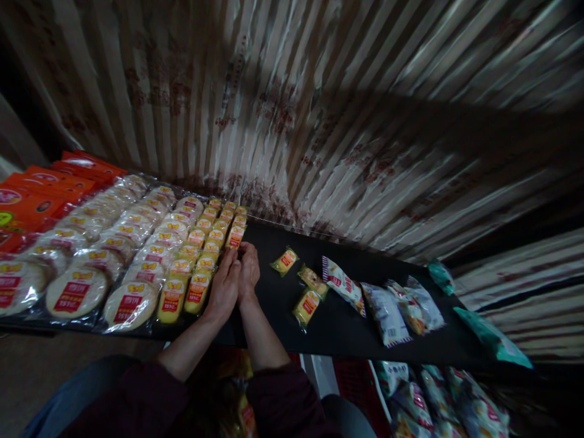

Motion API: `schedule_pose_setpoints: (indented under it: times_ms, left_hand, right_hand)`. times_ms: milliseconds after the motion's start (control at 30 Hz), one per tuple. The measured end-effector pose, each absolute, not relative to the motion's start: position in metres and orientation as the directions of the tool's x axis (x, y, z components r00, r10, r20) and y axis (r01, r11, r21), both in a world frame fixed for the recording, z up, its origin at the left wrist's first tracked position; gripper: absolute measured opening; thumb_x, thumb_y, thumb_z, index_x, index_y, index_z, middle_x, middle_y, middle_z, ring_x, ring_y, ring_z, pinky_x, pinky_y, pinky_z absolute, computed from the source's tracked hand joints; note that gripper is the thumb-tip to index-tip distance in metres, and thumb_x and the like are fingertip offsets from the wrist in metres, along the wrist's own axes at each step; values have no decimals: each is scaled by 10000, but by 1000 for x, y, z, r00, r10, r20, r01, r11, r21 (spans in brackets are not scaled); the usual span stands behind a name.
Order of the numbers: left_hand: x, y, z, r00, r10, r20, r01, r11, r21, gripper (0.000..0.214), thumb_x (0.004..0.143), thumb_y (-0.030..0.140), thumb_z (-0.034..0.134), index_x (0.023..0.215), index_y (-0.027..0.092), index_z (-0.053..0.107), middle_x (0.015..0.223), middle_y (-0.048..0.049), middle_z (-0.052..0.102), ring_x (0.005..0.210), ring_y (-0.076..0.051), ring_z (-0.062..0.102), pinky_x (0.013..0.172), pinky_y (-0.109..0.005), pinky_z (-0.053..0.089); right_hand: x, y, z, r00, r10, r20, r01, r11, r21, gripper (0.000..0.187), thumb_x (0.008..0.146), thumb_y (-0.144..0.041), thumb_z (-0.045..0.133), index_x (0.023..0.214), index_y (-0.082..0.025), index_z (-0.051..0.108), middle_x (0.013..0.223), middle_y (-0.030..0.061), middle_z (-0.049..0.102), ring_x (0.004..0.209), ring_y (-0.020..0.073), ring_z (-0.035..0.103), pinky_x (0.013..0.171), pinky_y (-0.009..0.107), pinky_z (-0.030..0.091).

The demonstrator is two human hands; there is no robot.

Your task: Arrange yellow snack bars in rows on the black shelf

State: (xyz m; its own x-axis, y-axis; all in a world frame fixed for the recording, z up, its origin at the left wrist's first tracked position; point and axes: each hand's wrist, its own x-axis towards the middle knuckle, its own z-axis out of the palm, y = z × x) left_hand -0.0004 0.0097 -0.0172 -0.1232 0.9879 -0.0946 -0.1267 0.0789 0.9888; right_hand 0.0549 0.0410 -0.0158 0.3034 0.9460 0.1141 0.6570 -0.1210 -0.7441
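My left hand (224, 285) and my right hand (249, 269) lie side by side on a black shelf (337, 328), fingers stretched forward and flat. Both press against the right edge of two rows of small yellow snack packets (197, 291) with red labels. My right fingertips touch the packet (235, 237) near the far end of the row. Neither hand grips anything. Three loose yellow packets (306, 306) lie on the shelf just right of my hands.
Rows of round flat cakes in clear wrappers (130, 304) fill the left, with orange bags (31, 201) beyond. Mixed snack bags (387, 313) and green packets (493, 337) lie to the right. A striped curtain (342, 121) hangs behind. More bags (438, 401) sit below the shelf.
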Motion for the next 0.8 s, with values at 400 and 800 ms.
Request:
schedule_pose_setpoints:
  times_ms: [400, 800]
  left_hand:
    - [0, 12, -16, -98, 992, -84, -179, 66, 982, 446, 848, 272, 431, 1276, 178, 513, 1442, -64, 402, 1357, -193, 309, 1137, -373, 212]
    - [2, 9, -22, -109, 992, -71, -151, 54, 987, 460, 859, 298, 433, 1302, 188, 487, 1473, -61, 346, 1369, -199, 283, 1138, -390, 203]
  right_hand:
    - [57, 39, -16, 291, 949, 121, 639, -98, -763, 271, 835, -263, 458, 1093, -222, 531, 1033, 50, 588, 953, 179, 569, 802, 297, 447]
    - [64, 43, -21, 275, 948, 162, 636, -53, -770, 460, 802, -196, 443, 1261, -181, 468, 1130, 99, 556, 992, 183, 566, 868, 317, 454]
